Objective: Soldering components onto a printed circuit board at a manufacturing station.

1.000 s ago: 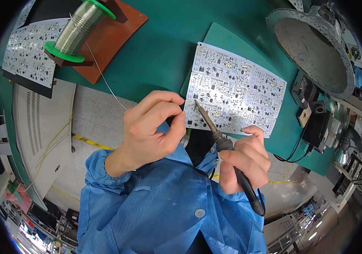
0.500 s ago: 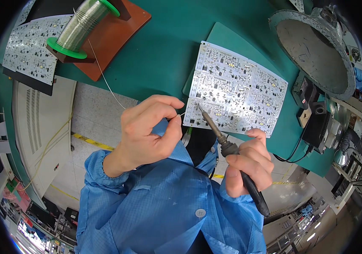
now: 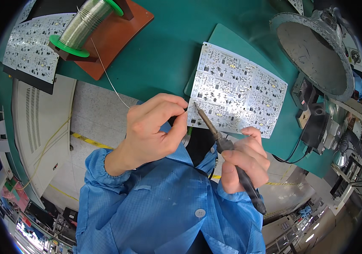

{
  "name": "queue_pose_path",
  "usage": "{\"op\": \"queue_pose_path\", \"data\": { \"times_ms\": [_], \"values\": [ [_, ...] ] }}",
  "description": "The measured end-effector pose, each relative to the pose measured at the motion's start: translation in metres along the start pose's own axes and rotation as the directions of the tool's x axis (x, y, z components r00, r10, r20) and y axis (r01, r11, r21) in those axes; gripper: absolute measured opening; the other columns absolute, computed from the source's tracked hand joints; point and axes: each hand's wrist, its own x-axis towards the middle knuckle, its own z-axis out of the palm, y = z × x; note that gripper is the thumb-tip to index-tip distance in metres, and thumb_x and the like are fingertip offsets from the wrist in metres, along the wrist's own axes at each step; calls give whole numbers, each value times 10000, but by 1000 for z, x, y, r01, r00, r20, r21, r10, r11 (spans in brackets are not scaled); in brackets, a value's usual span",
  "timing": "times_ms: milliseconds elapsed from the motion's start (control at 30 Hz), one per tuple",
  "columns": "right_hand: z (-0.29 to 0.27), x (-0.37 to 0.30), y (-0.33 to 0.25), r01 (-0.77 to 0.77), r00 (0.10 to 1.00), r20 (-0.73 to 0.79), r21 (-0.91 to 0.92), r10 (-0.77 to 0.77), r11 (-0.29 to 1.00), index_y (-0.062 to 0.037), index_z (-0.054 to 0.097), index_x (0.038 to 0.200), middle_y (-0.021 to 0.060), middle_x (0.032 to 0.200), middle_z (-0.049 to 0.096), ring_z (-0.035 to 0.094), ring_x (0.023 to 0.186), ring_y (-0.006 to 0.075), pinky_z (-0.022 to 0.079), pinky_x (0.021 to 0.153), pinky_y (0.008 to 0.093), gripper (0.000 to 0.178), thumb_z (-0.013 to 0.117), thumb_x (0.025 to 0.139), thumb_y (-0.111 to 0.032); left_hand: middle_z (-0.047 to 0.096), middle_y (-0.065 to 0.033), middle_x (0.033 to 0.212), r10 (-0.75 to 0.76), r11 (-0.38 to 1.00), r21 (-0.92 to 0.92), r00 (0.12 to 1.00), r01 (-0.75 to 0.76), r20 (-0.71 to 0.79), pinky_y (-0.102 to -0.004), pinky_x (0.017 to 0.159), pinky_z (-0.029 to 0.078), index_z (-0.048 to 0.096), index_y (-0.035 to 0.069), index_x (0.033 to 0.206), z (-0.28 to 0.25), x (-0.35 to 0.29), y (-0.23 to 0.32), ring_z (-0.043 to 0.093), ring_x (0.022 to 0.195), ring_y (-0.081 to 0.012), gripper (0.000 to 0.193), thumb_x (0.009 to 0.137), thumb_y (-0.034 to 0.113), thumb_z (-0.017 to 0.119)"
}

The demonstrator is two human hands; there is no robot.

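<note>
A white circuit board panel (image 3: 242, 99) full of small parts lies on the green mat, reaching over the near table edge. My right hand (image 3: 246, 163) is closed round the black handle of a soldering iron (image 3: 208, 123), whose tip meets the panel near its left edge. Beside that edge, my left hand (image 3: 153, 129) pinches a thin solder wire (image 3: 109, 81) between thumb and fingers; the wire's end by the iron tip is too small to make out. From there the wire runs back to a solder spool (image 3: 84, 26) with green flanges.
The spool sits on a reddish-brown stand (image 3: 121, 36) at the back left. More circuit board panels (image 3: 32, 48) lie at the far left. On the right are a round grey fume hood (image 3: 312, 51) and a black box (image 3: 316, 131) with a cable.
My left hand has moved slightly right and the iron's tip slightly left, so they are closer together at the panel's left edge. Faint smoke now shows.
</note>
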Motion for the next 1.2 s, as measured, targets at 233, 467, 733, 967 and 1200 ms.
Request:
{"op": "queue_pose_path", "data": {
  "times_ms": [233,467,733,967,1200],
  "values": [
    [-4,3,-5,-14,1000,-17,16,14,1000,-49,647,722,22,531,526,468,482,162,462,744,395,63,643,660,-59,651,-105,805,3,999,-37,1000,-4,-22,-253,449,427,593,10,699,-3,2,2,580,522,-157,91,698,-54,659],
    [-31,-21,25,-46,948,-315,-33,33,998,10,596,898,122,720,556,511,667,218,437,820,462,246,594,841,-229,640,-117,751,-82,996,27,992,79,100,-243,423,333,606,-49,788,-18,26,1,479,512,-66,39,772,-32,638],
    [-85,-43,90,-374,776,-624,-328,99,868,69,482,1252,199,1078,617,579,1010,250,420,935,374,406,472,935,-186,541,-22,593,-396,915,93,827,393,399,-220,448,325,540,-40,827,-6,58,3,445,519,-32,170,888,103,609],
    [-91,-38,90,-504,786,-531,-255,316,825,44,476,1276,180,1132,615,564,1071,228,397,974,357,407,505,954,-202,575,-47,613,-401,868,-134,834,478,379,-247,454,375,554,-30,789,0,50,2,518,538,-66,195,870,132,626],
    [-38,-41,32,-77,943,-331,-92,43,993,36,494,1212,229,983,588,570,859,317,429,849,460,478,436,961,-366,600,-21,720,-415,710,-397,801,582,431,-198,514,402,555,-9,815,3,50,-2,525,619,-33,150,889,103,624]
  ]
}}
